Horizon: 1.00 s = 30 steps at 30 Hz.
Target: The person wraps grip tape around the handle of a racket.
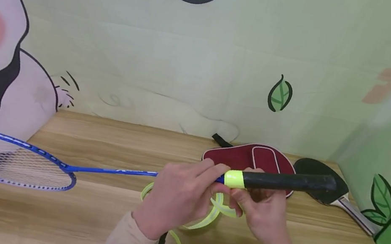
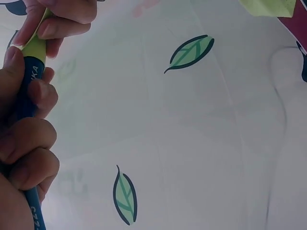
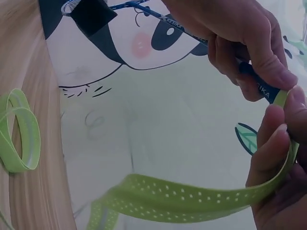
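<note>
A blue badminton racket (image 1: pixel 107 170) is held up above the table, its strung head to the left and its black handle (image 1: pixel 286 181) to the right. My left hand (image 1: pixel 179 198) grips the shaft just below the handle, fingers curled round it in the left wrist view. A band of yellow-green grip tape (image 1: pixel 234 179) wraps the handle's lower end. There my right hand (image 1: pixel 267 214) pinches the tape between thumb and fingers. From those fingers a loose, perforated length of tape (image 3: pixel 192 196) hangs in a curve toward the table.
More tape (image 3: pixel 29 139) lies looped at the table (image 1: pixel 88 216). Behind the hands are a maroon paddle case (image 1: pixel 234 156) and a black table tennis paddle (image 1: pixel 316 171). A leaf-printed backdrop (image 1: pixel 174 63) rises at the table's back edge.
</note>
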Tool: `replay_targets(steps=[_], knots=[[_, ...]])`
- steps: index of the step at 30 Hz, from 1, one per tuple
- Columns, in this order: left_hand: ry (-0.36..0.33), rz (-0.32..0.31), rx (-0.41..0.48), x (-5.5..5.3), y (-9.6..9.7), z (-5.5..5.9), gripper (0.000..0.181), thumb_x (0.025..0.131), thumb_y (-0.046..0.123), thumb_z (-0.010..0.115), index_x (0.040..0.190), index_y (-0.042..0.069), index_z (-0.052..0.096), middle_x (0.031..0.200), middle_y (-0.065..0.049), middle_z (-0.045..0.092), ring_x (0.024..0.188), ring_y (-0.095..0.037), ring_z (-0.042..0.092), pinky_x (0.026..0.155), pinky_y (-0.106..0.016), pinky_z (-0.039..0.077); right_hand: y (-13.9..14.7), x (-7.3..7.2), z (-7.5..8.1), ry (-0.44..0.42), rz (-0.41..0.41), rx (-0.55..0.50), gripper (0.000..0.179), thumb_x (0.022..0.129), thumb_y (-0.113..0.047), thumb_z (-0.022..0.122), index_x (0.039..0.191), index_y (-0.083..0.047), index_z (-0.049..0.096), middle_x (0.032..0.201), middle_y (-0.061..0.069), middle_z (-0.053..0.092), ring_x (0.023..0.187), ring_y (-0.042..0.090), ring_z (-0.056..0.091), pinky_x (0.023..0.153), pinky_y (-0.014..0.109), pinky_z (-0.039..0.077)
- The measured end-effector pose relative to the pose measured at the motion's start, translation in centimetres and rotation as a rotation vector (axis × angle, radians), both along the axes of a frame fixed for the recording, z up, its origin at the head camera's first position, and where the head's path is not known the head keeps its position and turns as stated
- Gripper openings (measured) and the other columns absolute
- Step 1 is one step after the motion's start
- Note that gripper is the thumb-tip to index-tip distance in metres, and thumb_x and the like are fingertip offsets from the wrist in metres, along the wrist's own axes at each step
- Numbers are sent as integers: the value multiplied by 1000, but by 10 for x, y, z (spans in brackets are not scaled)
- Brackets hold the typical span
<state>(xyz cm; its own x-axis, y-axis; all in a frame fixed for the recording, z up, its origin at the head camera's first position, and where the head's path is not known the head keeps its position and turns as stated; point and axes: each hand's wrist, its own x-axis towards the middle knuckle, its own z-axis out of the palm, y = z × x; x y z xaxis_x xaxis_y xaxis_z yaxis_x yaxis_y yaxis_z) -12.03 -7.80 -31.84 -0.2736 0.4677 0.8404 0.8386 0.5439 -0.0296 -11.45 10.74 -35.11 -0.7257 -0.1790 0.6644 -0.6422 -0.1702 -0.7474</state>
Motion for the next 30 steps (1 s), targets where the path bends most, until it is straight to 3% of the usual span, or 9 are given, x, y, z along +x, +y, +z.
replay_targets(steps=[4, 9, 11, 14, 18, 22, 26, 30], knots=[[2, 5, 10, 0, 0, 0, 32, 104, 33, 44, 93, 8, 63, 63, 5, 37, 44, -5, 24, 40, -13, 13, -2, -3, -3, 55, -7, -13, 13, 86, 7, 67, 95, 6, 57, 65, 9, 56, 48, 19, 52, 36, 28, 42], [-8, 8, 10, 1, 1, 0, 36, 105, 33, 40, 90, 8, 62, 61, 6, 36, 43, -5, 24, 39, -12, 13, -3, -5, -5, 104, -58, -42, 12, 84, 10, 68, 91, 5, 61, 69, 7, 58, 50, 16, 54, 38, 25, 44], [-22, 15, 4, 2, 1, -1, 37, 105, 34, 40, 89, 9, 62, 60, 6, 36, 42, -5, 25, 39, -12, 14, -2, -5, -6, 105, -73, -46, 18, 83, 7, 70, 100, 7, 62, 74, 7, 60, 50, 16, 55, 38, 24, 44], [-45, 25, -11, 2, 0, -2, 38, 104, 34, 41, 81, 10, 58, 57, 7, 34, 42, -4, 24, 38, -12, 14, -1, -4, -5, 100, -47, -64, 43, 83, 3, 73, 121, 10, 56, 79, 7, 59, 50, 16, 54, 37, 26, 43], [-70, 36, -46, 3, 0, -3, 39, 104, 35, 42, 73, 13, 51, 56, 9, 35, 41, -4, 24, 38, -12, 15, 1, -2, -6, 79, 2, -92, 46, 83, 0, 73, 124, 11, 53, 81, 6, 63, 51, 15, 54, 38, 26, 43], [-109, 33, -76, 4, 0, -3, 38, 105, 36, 40, 90, 9, 63, 62, 8, 48, 42, -4, 33, 38, -13, 24, 1, -2, -7, 84, -11, -108, 33, 83, 2, 73, 110, 13, 57, 82, 6, 68, 53, 14, 58, 39, 24, 44], [-196, -35, -40, 5, 0, 0, 39, 99, 38, 54, 119, 5, 62, 87, 4, 67, 54, -3, 50, 45, -12, 38, 1, -2, -6, 93, -43, -112, 31, 85, 6, 70, 109, 17, 54, 84, 6, 68, 54, 13, 59, 40, 22, 46], [-210, -96, -11, 4, -2, 3, 40, 87, 33, 74, 116, 8, 60, 92, 4, 66, 58, -3, 49, 49, -9, 37, 0, -2, -5, 88, -60, -107, 32, 86, 4, 70, 110, 17, 53, 84, 8, 67, 53, 13, 58, 41, 22, 46]])
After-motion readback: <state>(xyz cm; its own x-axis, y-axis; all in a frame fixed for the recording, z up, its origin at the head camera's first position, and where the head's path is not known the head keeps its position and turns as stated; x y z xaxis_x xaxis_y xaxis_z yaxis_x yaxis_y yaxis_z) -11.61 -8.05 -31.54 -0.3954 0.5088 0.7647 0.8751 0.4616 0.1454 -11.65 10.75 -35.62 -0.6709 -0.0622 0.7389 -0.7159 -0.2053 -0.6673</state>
